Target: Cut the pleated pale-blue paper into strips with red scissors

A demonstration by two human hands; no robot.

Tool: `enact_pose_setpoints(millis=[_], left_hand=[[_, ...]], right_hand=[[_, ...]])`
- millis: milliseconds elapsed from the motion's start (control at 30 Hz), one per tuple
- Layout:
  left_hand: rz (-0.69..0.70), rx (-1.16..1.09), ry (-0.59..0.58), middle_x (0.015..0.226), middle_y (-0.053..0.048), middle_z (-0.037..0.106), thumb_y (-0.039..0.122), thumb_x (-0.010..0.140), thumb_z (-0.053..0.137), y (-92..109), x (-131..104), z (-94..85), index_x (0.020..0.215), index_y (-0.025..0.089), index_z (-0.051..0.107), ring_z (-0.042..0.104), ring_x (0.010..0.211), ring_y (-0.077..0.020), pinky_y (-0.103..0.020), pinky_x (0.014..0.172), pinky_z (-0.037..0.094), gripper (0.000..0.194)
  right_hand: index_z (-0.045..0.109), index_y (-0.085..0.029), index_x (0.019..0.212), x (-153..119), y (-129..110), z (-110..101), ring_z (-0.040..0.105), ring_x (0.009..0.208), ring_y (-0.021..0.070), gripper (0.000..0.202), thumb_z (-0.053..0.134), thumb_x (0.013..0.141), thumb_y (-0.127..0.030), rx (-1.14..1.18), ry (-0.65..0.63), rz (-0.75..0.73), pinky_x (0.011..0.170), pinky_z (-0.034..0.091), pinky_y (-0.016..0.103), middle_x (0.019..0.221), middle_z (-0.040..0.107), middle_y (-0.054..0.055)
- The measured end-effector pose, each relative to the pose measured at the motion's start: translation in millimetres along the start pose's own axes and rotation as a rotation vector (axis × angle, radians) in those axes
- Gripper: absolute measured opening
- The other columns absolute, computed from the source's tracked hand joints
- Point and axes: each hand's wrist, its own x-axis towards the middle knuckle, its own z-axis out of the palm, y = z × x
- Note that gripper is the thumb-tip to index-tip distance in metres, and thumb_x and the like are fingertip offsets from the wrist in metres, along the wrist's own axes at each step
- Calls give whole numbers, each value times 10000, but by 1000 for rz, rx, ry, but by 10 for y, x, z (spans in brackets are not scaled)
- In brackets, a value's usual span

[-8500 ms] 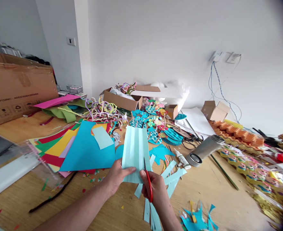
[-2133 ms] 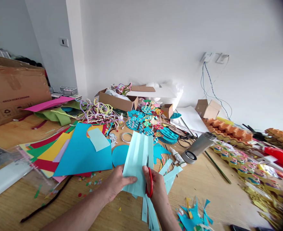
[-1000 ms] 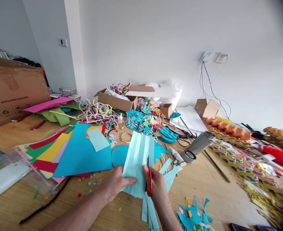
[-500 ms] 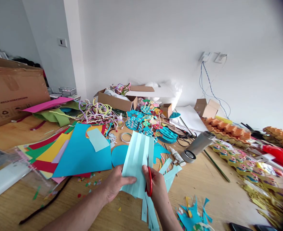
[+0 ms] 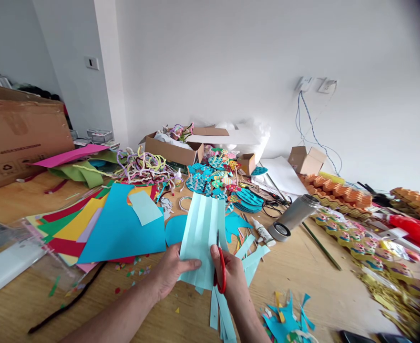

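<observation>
A pale mint sheet of paper (image 5: pixel 199 228) with lengthwise fold lines is held above the table. My left hand (image 5: pixel 172 271) pinches its lower left edge, thumb on top. In my right hand (image 5: pixel 231 274) is a pair of red-handled scissors (image 5: pixel 222 271), its blades pointing away from me along the sheet near the right side. My right thumb lies close to the paper. Mint paper strips (image 5: pixel 221 314) hang or lie below my right wrist, and more cut strips (image 5: pixel 254 259) rest to its right.
Coloured sheets (image 5: pixel 124 233) are stacked at left, with a pale mint piece (image 5: pixel 146 207) on top. A silver flask (image 5: pixel 299 212) and a white glue bottle (image 5: pixel 264 233) lie at right. Blue scraps (image 5: pixel 283 321) sit at the front; cardboard boxes (image 5: pixel 176 148) and blue paper fish (image 5: pixel 202 178) are behind.
Both hands and the sheet have shifted slightly left. The scissors sit at nearly the same place along the right part of the sheet.
</observation>
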Motion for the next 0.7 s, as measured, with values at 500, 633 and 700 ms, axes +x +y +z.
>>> enact_pose_setpoints(millis=[500,633,700], left_hand=[[-24,31,-42,920,-114,693,223,592,735,3,-22,10,1090,124,604,636,842,-281,-396,757,488,525],[-23,30,-41,918,-118,692,216,597,729,-11,-19,3,1097,118,599,635,839,-286,-401,753,489,525],[-23,34,-44,913,-109,695,200,605,721,-15,-20,4,1093,124,602,636,839,-284,-400,752,490,508]], right_hand=[[423,-183,514,11,-21,-87,354,398,95,497,426,732,-630,21,-69,-28,376,251,203,385,376,-45],[436,-178,519,3,-24,-88,355,390,92,483,433,742,-607,32,-68,-30,374,252,200,376,385,-42],[436,-176,516,4,-26,-89,355,391,90,479,439,745,-597,39,-63,-41,373,253,198,377,388,-39]])
